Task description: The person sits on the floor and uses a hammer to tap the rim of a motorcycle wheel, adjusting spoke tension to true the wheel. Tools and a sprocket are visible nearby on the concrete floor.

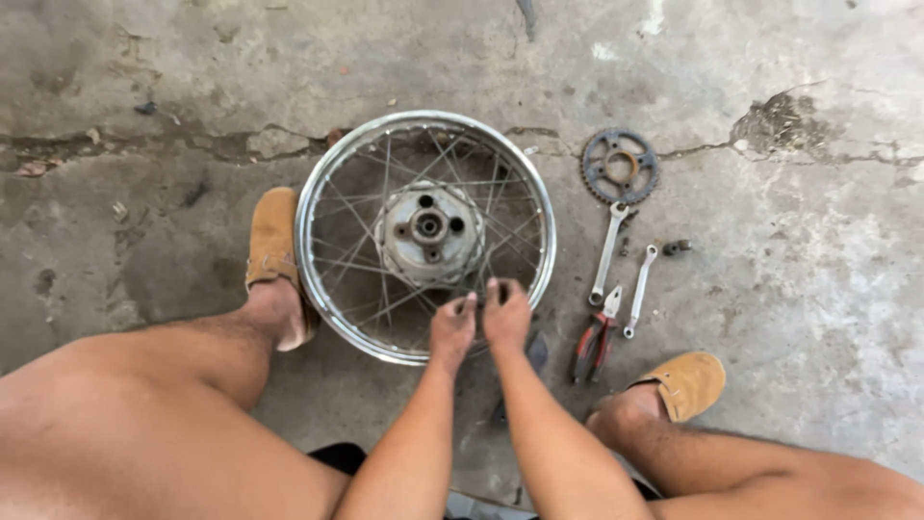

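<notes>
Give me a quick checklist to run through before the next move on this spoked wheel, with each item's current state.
1. Spoked wheel lies flat on the concrete floor: ok.
2. Left hand and right hand both at the spokes near the near rim: ok.
3. What the fingers pinch: cannot tell, too small.
4. Pliers and two wrenches close by the right hand: ok.
5. Sprocket set apart from the wheel: ok.
6. Left foot against the rim: ok.
</notes>
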